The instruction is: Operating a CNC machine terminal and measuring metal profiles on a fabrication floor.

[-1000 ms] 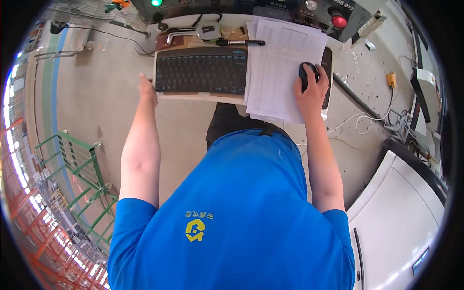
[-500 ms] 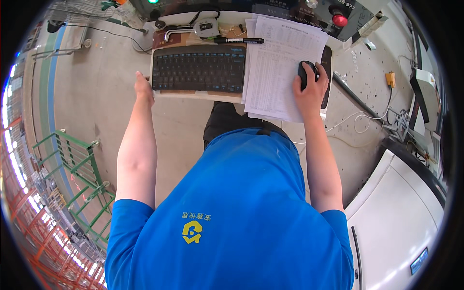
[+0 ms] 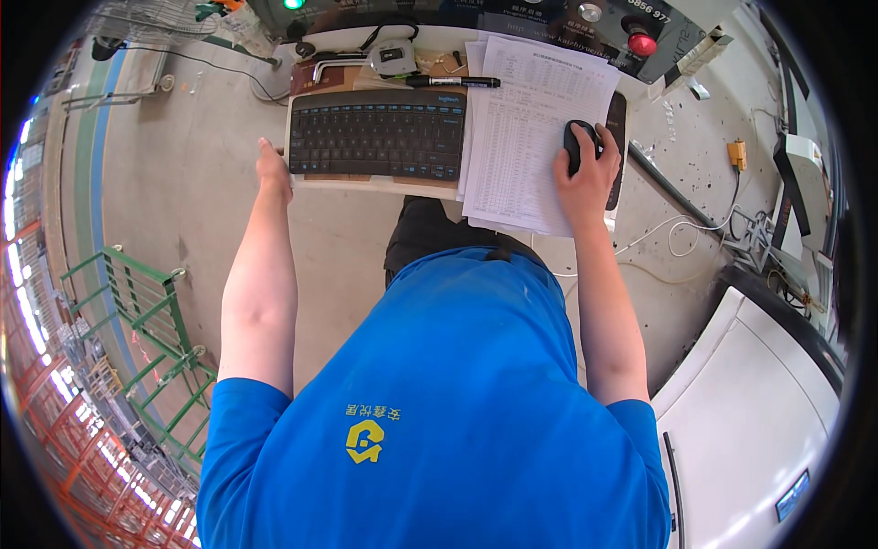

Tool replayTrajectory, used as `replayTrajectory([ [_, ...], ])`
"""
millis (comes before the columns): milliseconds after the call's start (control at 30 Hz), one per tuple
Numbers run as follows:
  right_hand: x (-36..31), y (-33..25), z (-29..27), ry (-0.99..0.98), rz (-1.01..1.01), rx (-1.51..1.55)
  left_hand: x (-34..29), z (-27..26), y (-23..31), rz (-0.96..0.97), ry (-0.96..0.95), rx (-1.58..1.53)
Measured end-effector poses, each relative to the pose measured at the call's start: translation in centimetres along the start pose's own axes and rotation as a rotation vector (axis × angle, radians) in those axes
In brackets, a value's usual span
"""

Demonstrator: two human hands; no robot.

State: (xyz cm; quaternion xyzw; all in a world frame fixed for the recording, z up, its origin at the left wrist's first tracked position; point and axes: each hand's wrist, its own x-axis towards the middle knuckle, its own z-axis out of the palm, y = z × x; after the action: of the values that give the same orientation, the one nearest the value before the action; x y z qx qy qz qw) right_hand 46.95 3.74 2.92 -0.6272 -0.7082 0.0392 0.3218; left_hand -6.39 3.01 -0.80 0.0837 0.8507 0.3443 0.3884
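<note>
Under my right hand (image 3: 588,174) is a black computer mouse (image 3: 576,146), with my fingers draped over it and around its right side. The mouse rests on printed sheets of paper (image 3: 521,137) lying on the right part of a shelf (image 3: 384,186). My left hand (image 3: 273,171) grips that shelf's left edge; the thumb sticks out and the other fingers are mostly hidden. Between my hands, left of the papers, lies a black keyboard (image 3: 375,135). A black marker (image 3: 453,81) lies just beyond it.
Behind the keyboard are a tape measure (image 3: 393,59) and hex keys (image 3: 331,68). A control panel with a red push button (image 3: 642,43) borders the far side. A green metal cart (image 3: 142,302) stands at left, a white cabinet (image 3: 750,403) at right; cables (image 3: 681,240) cross the floor.
The view has shifted slightly, so the shelf and its things appear a little lower. Both hands keep their places on the mouse and the shelf edge.
</note>
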Motion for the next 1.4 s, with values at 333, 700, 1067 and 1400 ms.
replayTrajectory([
  [333, 0.0, 0.0, 0.1, -0.012, 0.003, -0.007, 1.8, -0.3, -0.9, 0.0, -0.001, -0.001],
  [700, 0.5, 0.0, -0.1, -0.031, -0.017, 0.111, 3.5, -0.3, -2.9, 0.19, -0.005, -0.139],
  [1067, 0.1, -1.4, -1.3, -0.076, 0.056, 0.169, 0.8, 0.4, -1.9, 0.128, 0.099, -0.035],
  [1400, 0.4, -0.7, -0.7, -0.03, -0.033, 0.073, 1.6, 0.6, -1.9, 0.114, 0.099, 0.019],
])
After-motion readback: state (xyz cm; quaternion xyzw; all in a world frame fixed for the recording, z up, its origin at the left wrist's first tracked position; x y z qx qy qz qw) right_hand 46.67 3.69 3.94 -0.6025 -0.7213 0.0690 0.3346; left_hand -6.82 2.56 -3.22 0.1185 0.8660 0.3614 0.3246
